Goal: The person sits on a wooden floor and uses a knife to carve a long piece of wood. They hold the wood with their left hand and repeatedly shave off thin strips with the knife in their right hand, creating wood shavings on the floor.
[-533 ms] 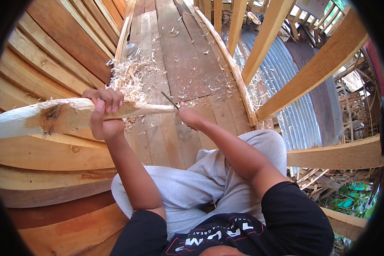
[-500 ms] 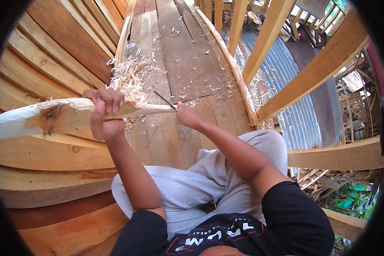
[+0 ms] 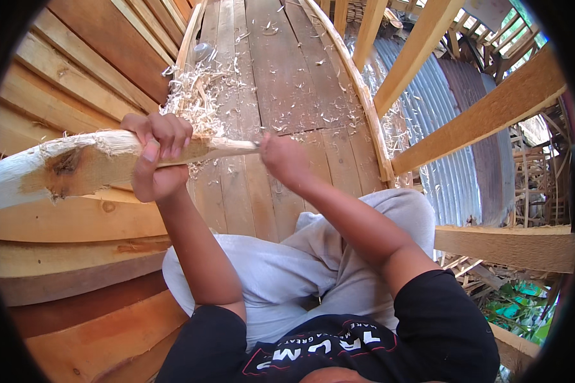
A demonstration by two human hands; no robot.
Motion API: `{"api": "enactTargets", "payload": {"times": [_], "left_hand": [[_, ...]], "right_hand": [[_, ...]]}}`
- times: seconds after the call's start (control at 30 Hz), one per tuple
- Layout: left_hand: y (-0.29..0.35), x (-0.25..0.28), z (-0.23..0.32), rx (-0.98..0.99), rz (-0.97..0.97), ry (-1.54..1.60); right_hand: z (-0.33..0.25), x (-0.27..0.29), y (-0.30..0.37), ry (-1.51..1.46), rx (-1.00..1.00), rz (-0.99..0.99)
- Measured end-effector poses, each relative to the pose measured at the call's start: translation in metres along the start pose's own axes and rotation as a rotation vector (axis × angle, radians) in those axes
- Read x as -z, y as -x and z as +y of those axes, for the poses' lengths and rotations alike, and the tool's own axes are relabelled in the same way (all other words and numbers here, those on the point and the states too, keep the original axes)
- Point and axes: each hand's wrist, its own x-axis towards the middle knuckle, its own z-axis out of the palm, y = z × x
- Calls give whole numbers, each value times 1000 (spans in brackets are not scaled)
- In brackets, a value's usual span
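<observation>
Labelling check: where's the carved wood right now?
Head view, left side: the carved wood runs from the left rim, gripped by the left hand, its narrow end by the right hand.

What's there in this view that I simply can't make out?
All in the head view:
- Wood: left end cut off by the picture's dark rim; part covered by the left hand.
- Right hand: blurred, and it hides the shape of whatever it grips.
- Round thing on the floor: too small to identify.
</observation>
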Motion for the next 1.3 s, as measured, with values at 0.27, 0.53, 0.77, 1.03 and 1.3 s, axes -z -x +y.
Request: {"api": "enactTargets", "payload": {"times": [0.27,0.53,0.77,1.03,1.3], "left_hand": [[0,-6,3,9,-104,-52],[0,-3,-1,-3,-53,-13],[-9,-22,-4,-80,222,-170],[-2,-1,10,63,32,37],[-7,-4,4,52,-126,69]], "right_hand": [[-27,0,-4,-36,22,-60],[33,-24,-24,11,-20,-93],[45,-7,-21,-177,-159,-314],[-7,-13,-6,-75,-37,-57],[-37,13,5,-42,-95,-59]]}}
